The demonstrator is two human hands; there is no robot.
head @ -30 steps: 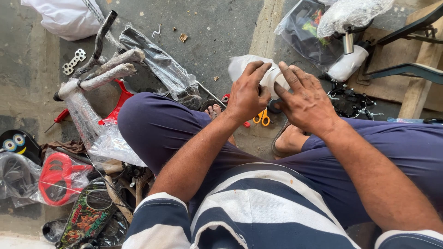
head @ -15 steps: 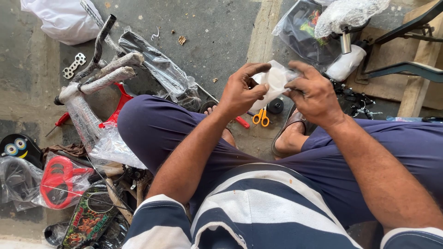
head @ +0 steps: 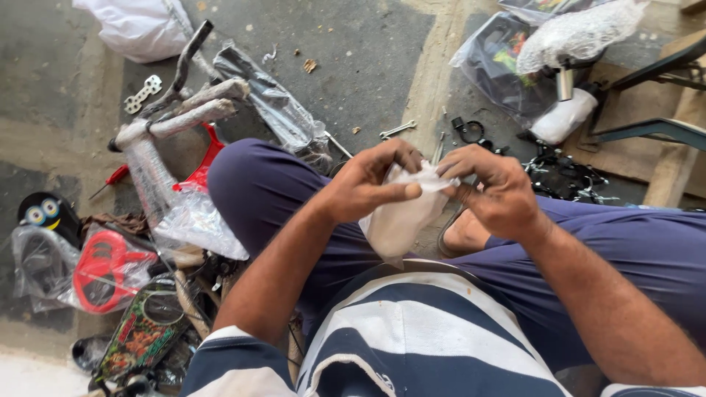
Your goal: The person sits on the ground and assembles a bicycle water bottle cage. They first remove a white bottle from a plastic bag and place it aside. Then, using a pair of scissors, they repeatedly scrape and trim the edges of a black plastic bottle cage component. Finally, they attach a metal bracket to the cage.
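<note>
Concrete floor (head: 353, 66) fills the view, grey, stained and gritty, with a paler streak running down it just right of the small plastic bag (head: 397, 220) that both hands hold up over the lap. The setting reads as an informal workshop on the ground; no walls show.

Left of the bag, well apart, lies a wrapped bicycle frame (head: 158, 140), its tubes still in clear film and foam, with a red part poking out beside it. Beyond the frame, farther from the bag, sits a white sack (head: 136, 26). Below the frame is a packaged red part (head: 103, 268) in clear plastic. Right of the bag and up, a wrapped saddle (head: 581, 33) stands on its post near wooden boards (head: 684, 110). Just above the bag, on the floor, lies a small wrench (head: 397, 131).

Left hand (head: 368, 184) pinches the bag's top edge, thumb laid across the front, fingers clamped on the plastic. Right hand (head: 493, 191) grips the same edge from the other side, fingers closed on it. The bag hangs between them, whitish, and whether its mouth is open I cannot tell.

Judging by this, the unpacking is at an early stage: most parts remain wrapped, and nothing looks assembled yet.
</note>
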